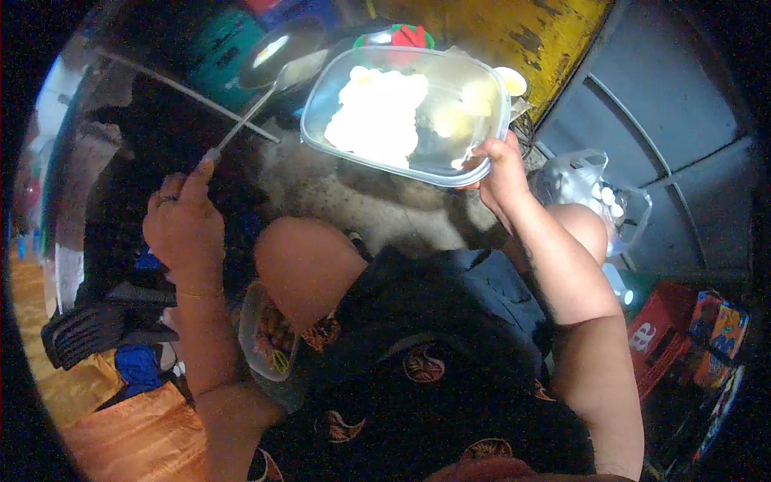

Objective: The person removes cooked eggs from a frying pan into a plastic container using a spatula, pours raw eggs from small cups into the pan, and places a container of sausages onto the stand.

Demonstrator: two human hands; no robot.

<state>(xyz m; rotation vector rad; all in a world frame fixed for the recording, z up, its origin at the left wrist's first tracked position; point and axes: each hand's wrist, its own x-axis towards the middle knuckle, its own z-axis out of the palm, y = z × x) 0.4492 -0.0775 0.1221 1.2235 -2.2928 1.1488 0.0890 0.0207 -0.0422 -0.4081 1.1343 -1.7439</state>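
Observation:
My left hand (186,225) is closed around the handle of a metal spatula (247,119), whose flat blade points up and away from me. Beyond that blade is a dark round pan (255,74) with a bright white patch in it. My right hand (504,170) grips the near right corner of a clear plastic container (438,165), raised in front of me. A glaring white mass of food (376,116) fills its left part, too overexposed to name. Paler yellowish patches show on its right side.
A green and red item (401,36) and a small white bowl (511,80) lie beyond the container. To the right stands a clear plastic bag (586,181) with white items. A plastic tub (265,337) sits beside my left leg, and a red crate (662,333) is far right.

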